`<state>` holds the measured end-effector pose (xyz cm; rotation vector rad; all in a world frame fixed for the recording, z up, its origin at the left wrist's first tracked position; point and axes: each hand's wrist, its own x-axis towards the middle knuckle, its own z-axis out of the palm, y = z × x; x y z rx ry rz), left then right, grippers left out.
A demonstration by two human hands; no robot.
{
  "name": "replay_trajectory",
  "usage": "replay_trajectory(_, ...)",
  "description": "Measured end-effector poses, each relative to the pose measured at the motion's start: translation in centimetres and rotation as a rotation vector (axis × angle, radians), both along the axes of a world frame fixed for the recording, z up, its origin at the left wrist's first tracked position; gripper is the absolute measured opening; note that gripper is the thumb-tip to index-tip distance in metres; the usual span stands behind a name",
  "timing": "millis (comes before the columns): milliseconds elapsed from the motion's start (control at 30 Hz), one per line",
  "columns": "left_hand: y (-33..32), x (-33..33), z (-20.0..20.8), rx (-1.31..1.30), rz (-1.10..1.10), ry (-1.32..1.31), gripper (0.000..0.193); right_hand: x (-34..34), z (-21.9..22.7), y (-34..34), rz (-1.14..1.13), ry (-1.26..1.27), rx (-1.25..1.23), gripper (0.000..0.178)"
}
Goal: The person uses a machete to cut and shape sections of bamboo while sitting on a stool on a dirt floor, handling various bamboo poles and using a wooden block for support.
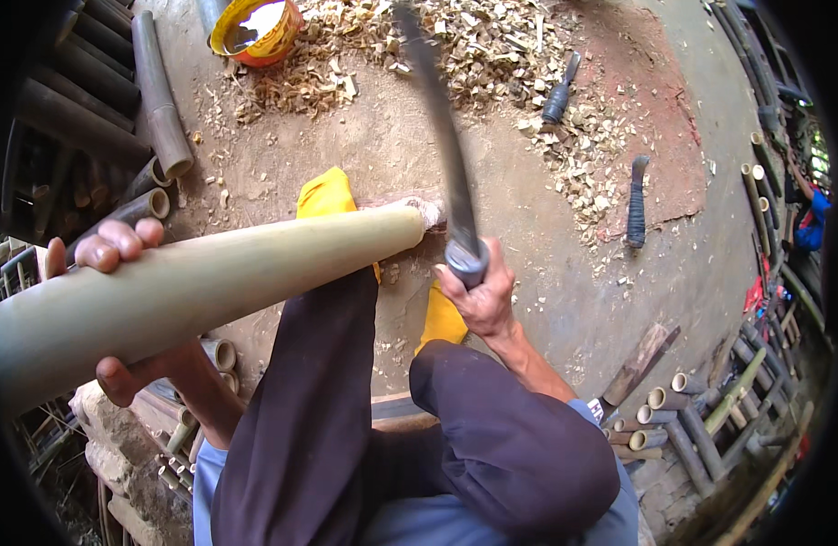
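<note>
L hand [119, 244] partly wrapped rnd bamboo [219, 271] jutting well rightward, R hand [486, 297] fisted rnd knife hdl [467, 262].

Bamboo pole [210, 278] left of machete [442, 127], chips [483, 50] beyond both, bowl [275, 53] at their left

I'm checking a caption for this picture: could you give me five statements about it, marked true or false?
1. The left hand grips a pale pole. True.
2. The right hand holds a hammer. False: it holds a long knife.
3. Wood chips lie on the ground. True.
4. The footwear is blue. False: it is yellow.
5. A yellow-and-red bowl stands beside some chips. True.
</note>
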<state>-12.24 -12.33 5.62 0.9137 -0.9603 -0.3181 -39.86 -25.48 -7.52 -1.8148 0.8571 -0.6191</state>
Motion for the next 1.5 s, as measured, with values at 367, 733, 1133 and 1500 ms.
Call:
replay_trajectory(367,-0.5,-1.8,2.3,0.099,0.291,0.190,0.067,-0.5,-2.4,0.0,0.106,0.157,0.190,0.039)
replay_trajectory(733,-0.2,-2.4,1.9,0.078,0.276,0.125,0.070,0.1,-2.5,-0.4,0.163,0.363,0.488,0.038)
replay_trajectory(1133,0.7,-0.6,0.9,0.043,0.173,0.110,0.078,-0.2,-2.2,0.1,0.065,0.298,0.349,0.037)
replay_trajectory(1500,-1.2,-3.1,2.3,0.116,0.385,0.327,0.071,-1.7,-6.0,-0.9,0.158,0.341,0.293,0.039)
